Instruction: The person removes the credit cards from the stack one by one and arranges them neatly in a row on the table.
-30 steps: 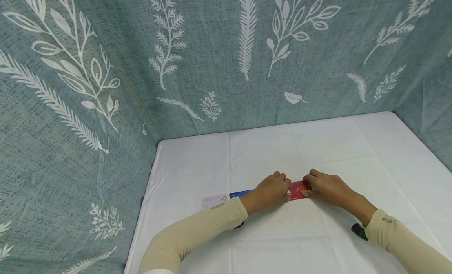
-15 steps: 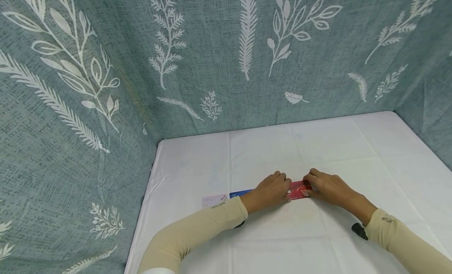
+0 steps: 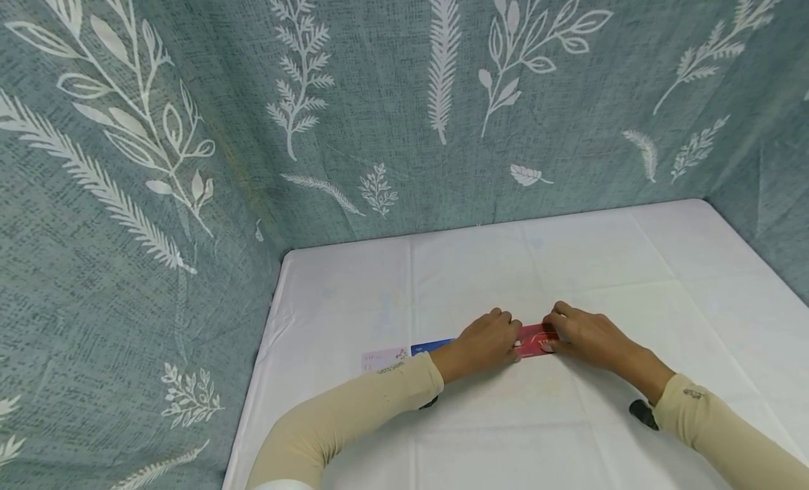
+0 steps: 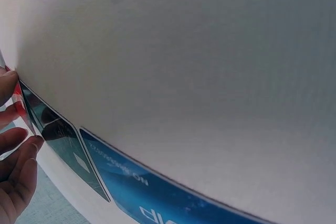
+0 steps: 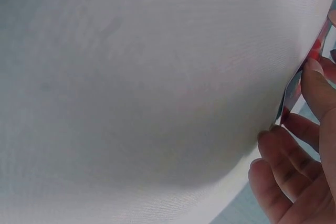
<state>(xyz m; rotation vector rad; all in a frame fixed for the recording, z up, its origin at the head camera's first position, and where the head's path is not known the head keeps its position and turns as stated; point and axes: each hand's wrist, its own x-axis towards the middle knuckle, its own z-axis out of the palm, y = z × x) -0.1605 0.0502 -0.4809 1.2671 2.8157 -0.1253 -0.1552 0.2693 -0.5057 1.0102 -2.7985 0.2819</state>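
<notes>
A red card (image 3: 533,340) lies between the two hands in the head view. My left hand (image 3: 483,342) pinches its left end between thumb and fingertips. My right hand (image 3: 590,339) grips the right end with curled fingers, covering it. In the left wrist view, a dark green card (image 4: 68,148) lies right beside the red card, with fingers (image 4: 18,174) at its edge; my left hand hides it in the head view. A blue card (image 4: 152,182) follows in the same row. In the right wrist view, fingers (image 5: 283,156) and thumb hold the red card (image 5: 314,51) at its edges.
Left of the blue card sits a pale lilac card (image 3: 382,358), partly behind the left sleeve (image 3: 354,406). All the cards lie in a row on a white cloth-covered table (image 3: 480,272). Teal leaf-patterned curtains (image 3: 379,125) enclose the back and sides.
</notes>
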